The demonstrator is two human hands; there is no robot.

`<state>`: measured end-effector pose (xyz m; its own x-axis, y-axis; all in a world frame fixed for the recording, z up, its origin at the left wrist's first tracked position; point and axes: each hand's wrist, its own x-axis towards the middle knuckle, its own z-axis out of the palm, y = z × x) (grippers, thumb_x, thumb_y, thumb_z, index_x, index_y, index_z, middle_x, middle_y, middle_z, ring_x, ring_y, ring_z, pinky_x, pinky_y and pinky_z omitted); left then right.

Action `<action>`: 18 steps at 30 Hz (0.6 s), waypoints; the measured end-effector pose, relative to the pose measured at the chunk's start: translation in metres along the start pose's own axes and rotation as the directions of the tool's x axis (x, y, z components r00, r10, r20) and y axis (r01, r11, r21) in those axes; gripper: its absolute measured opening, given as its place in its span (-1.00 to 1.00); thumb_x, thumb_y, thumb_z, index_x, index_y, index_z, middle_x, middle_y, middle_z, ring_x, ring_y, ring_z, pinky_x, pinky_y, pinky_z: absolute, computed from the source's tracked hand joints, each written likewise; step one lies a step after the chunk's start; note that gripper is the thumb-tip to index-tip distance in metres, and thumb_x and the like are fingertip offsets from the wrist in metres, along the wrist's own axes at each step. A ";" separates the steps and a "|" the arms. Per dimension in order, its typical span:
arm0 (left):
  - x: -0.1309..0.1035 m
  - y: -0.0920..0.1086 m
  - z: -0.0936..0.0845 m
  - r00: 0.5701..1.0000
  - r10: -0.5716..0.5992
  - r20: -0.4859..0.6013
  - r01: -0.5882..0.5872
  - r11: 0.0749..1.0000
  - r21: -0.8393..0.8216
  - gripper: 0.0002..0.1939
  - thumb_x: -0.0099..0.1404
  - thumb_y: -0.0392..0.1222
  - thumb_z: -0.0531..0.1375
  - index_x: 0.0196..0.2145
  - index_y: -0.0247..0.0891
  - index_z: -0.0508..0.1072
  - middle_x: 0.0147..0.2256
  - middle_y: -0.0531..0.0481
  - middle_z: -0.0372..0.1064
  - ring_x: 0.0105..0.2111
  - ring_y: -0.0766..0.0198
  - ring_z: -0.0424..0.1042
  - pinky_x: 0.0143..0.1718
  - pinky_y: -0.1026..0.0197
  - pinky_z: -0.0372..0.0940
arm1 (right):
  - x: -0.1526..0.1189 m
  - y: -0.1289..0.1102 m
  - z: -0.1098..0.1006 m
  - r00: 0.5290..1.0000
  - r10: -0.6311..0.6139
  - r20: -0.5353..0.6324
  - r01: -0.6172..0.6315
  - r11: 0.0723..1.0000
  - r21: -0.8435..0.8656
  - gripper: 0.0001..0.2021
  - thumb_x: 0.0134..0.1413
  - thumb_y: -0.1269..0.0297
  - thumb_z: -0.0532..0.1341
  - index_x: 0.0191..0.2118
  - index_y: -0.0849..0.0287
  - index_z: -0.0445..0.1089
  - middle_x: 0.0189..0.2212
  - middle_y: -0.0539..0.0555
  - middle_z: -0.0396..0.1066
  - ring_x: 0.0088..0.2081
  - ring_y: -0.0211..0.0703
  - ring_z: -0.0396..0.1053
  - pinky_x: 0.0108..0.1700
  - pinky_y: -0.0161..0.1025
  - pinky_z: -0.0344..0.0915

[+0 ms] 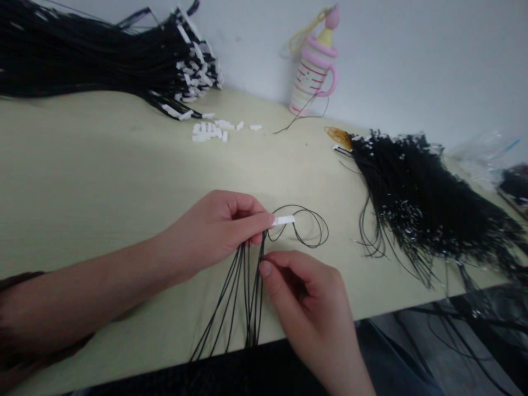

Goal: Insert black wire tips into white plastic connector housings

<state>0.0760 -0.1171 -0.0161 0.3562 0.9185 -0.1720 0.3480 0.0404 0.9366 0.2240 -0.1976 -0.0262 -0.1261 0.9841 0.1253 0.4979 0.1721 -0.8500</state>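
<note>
Thin black cords [246, 286] hang from the person's fingers over the near part of the bench [82, 198], fanning down towards its front edge. At their top a small white strip [284, 220] pokes out to the right, with thin black loops [317, 225] curling round its far end. The left hand [231, 225] has its grip pinched on the strip's near end and the cords gathered there. Just below, the right hand [311, 291] nips the right-hand strands between thumb and forefinger.

The bench is pale, creamy and smooth, running back to a plain, light grey-white wall [421, 60]. Loose white pieces [208, 130] are scattered near its back, beside a thick black bundle [103, 55] tipped with white at the end facing the middle. A pink-and-white bottle [312, 77] with a side handle and a yellow strap stands near the wall, a stray dark thread in front of it. On the right sprawls a dark heap of cords [416, 198], a golden loop [339, 136] at its upper left end and clear plastic [482, 159] behind it. Below the bench edge I see dark clothing [391, 352] and a grey floor.
</note>
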 end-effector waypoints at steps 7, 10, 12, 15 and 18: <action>0.000 0.000 0.001 1.000 -0.022 0.003 0.022 0.999 -0.044 -0.69 0.22 -0.12 0.17 -0.64 -0.25 0.36 -0.68 0.16 0.20 -0.64 0.44 0.09 -0.61 0.36 0.01 | 0.000 0.001 -0.001 0.999 0.049 0.010 -0.050 0.997 0.062 -0.89 0.12 0.40 0.14 -0.40 0.20 0.37 -0.56 -0.05 0.29 -0.54 -0.34 0.22 -0.53 -0.39 0.11; -0.001 0.001 0.001 1.000 -0.021 -0.001 0.021 0.999 -0.046 -0.69 0.22 -0.13 0.18 -0.64 -0.26 0.36 -0.68 0.17 0.20 -0.64 0.46 0.07 -0.62 0.37 0.01 | 0.000 -0.001 -0.002 0.990 0.123 0.063 -0.132 0.979 0.158 -0.88 0.15 0.36 0.12 -0.41 0.20 0.32 -0.58 -0.06 0.27 -0.56 -0.36 0.18 -0.56 -0.40 0.08; -0.001 0.000 0.000 1.000 -0.019 0.007 0.019 0.999 -0.042 -0.68 0.22 -0.13 0.18 -0.64 -0.27 0.36 -0.69 0.17 0.20 -0.65 0.47 0.07 -0.62 0.37 0.00 | 0.000 -0.003 -0.004 0.980 0.169 0.110 -0.191 0.951 0.244 -0.87 0.16 0.31 0.11 -0.39 0.20 0.32 -0.57 -0.05 0.28 -0.57 -0.35 0.17 -0.57 -0.41 0.08; 0.000 0.000 0.001 1.000 -0.014 0.013 0.015 0.998 -0.058 -0.69 0.22 -0.13 0.19 -0.64 -0.27 0.36 -0.69 0.17 0.20 -0.65 0.47 0.08 -0.62 0.38 0.01 | 0.001 -0.004 -0.006 0.971 0.198 0.136 -0.233 0.916 0.326 -0.89 0.12 0.31 0.15 -0.37 0.21 0.36 -0.57 -0.04 0.28 -0.56 -0.34 0.19 -0.56 -0.41 0.12; 0.000 -0.001 0.001 1.000 -0.004 0.009 0.004 0.997 -0.073 -0.70 0.22 -0.14 0.19 -0.63 -0.26 0.37 -0.69 0.18 0.21 -0.64 0.47 0.09 -0.63 0.39 0.01 | 0.002 -0.003 -0.007 0.966 0.215 0.141 -0.252 0.902 0.352 -0.93 0.05 0.36 0.20 -0.38 0.23 0.40 -0.59 -0.05 0.28 -0.55 -0.35 0.19 -0.54 -0.41 0.15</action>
<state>0.0767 -0.1173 -0.0173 0.3629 0.9146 -0.1783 0.2856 0.0729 0.9556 0.2279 -0.1954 -0.0195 -0.1356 0.9817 -0.1341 0.1790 -0.1088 -0.9778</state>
